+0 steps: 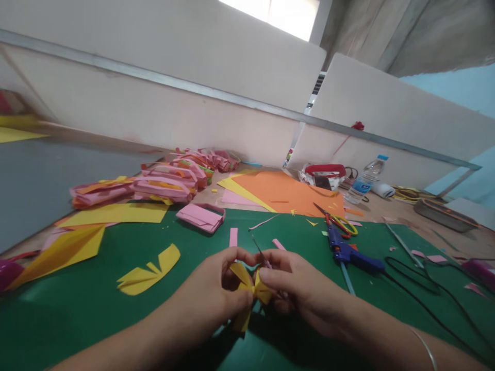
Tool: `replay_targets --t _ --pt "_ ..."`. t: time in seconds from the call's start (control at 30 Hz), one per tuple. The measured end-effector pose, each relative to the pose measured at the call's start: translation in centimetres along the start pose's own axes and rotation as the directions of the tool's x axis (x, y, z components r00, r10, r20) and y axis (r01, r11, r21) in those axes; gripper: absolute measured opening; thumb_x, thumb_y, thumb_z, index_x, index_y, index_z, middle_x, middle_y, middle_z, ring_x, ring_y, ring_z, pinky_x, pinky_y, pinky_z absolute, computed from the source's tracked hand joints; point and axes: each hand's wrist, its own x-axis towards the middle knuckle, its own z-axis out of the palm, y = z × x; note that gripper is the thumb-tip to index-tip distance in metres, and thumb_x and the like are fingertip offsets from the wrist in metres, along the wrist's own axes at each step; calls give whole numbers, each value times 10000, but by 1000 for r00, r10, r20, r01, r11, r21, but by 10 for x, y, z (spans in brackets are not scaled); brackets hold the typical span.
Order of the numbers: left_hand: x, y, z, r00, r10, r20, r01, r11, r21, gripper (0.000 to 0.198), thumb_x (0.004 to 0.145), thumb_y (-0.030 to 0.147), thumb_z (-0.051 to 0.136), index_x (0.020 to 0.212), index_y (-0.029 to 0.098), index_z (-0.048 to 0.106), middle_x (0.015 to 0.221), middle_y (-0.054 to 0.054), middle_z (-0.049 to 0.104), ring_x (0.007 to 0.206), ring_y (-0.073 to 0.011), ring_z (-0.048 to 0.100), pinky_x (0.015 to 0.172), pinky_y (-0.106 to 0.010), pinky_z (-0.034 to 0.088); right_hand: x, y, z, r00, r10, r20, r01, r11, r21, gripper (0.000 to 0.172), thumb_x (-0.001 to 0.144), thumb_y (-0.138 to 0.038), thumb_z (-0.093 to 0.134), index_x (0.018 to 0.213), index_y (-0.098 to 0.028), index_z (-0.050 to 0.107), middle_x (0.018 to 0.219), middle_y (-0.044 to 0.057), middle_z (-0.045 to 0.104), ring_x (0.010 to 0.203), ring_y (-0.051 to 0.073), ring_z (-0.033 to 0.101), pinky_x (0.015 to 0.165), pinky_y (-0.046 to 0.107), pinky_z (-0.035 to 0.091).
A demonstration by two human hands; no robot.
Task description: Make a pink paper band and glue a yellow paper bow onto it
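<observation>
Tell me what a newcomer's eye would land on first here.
Front and centre, the bare left hand and right hand hold a yellow bow-shaped piece above a shiny green work surface. To their right, a blue plastic glue gun stands out. Further back, on the left, boxy pink pieces with handles are clustered.

A thin, pale bangle (424,346) circles the bare right forearm (371,320).

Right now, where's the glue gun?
In the head view, the blue glue gun lies on the green mat, to the right of the right hand, its front end beside the scissors.
</observation>
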Motion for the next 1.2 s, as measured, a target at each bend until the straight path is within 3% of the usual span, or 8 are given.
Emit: replay_targets --t 0.1,0.33,0.53,0.67,0.87,1.03,1.13,1.2 --pt "0 2 -1 1000 -17 5 17 1000 2 374 616 211 642 935 178 450 660 44 546 595 -110 483 537 -232 367 2 -2 -2 996 -52 -73 49 998 -43 301 759 -302 617 1011 -171 516 782 -19 485 552 44 400 432 157 266" --pt "-3 9 -2 998 -52 19 51 999 18 362 622 223 653 914 176 445 630 57 520 576 -101 463 544 -238 362 4 -3 -4 989 -101 -105 89 990 -112 327 682 -120 576 997 -162 499 620 -73 424 440 31 329 386 167 232" --pt "-3 7 -5 997 -34 73 36 999 -29 445 665 273 664 1039 179 444 730 21 564 629 -110 505 569 -237 376 10 -2 -9 981 -98 -167 84 993 -89 323 644 -77 556 954 -155 505 580 -84 418 409 25 317 374 170 214" --pt "-2 12 -5 999 -32 10 33 999 -18 326 733 354 614 976 167 502 751 27 535 575 -74 451 505 -207 328 15 1 -14 974 -114 -197 93 989 -115 314 652 -73 564 951 -149 506 555 -91 408 400 22 315 369 163 214" --pt "4 7 -13 996 -43 -79 44 999 5 345 658 299 683 919 154 509 716 37 540 660 -98 501 585 -213 367 15 1 -17 977 -105 -183 79 986 -144 294 686 -109 579 970 -143 510 588 -56 476 445 45 401 367 156 252" --pt "3 10 -22 996 -36 -83 45 992 118 276 688 303 653 888 157 532 681 39 544 578 -76 467 520 -196 305 13 -6 -27 937 -189 -295 176 982 -68 247 719 -205 620 942 -154 527 826 -1 518 505 25 361 377 142 250" --pt "0 16 -18 992 -106 -68 112 989 99 226 723 337 599 841 150 551 605 30 544 516 -79 452 496 -205 309 13 -11 -33 901 -231 -367 228 972 -51 271 701 -208 645 939 -167 522 757 -35 459 478 17 314 364 145 193" --pt "-3 18 -16 982 -126 -141 139 986 87 249 751 364 529 883 157 572 586 14 554 497 -101 464 478 -224 325 13 -13 -35 884 -230 -408 228 972 -53 272 692 -189 640 933 -167 516 704 -52 424 456 15 293 361 152 169"
